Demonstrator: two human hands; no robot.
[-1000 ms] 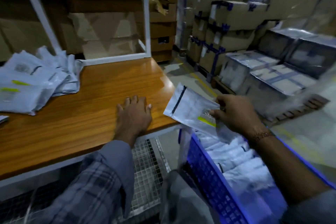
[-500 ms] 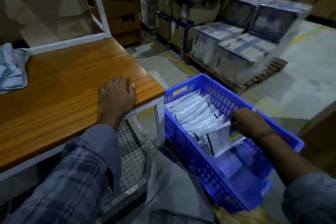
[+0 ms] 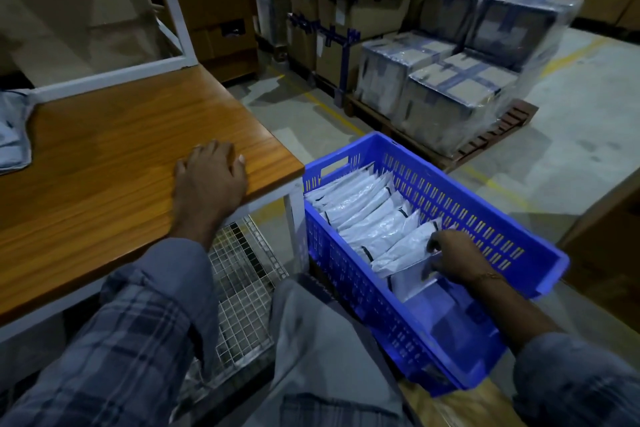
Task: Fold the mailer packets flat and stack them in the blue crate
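Head: R hand (image 3: 457, 258) (on packet (image 3: 410, 279))

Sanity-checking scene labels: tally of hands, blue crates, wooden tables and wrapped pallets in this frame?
Hands: 2, left hand on the wooden table, right hand in the crate
Blue crate: 1
Wooden table: 1
Wrapped pallet: 1
Total: 5

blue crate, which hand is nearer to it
Right. The right hand is inside the blue crate on a mailer packet; the left hand rests on the table beside it.
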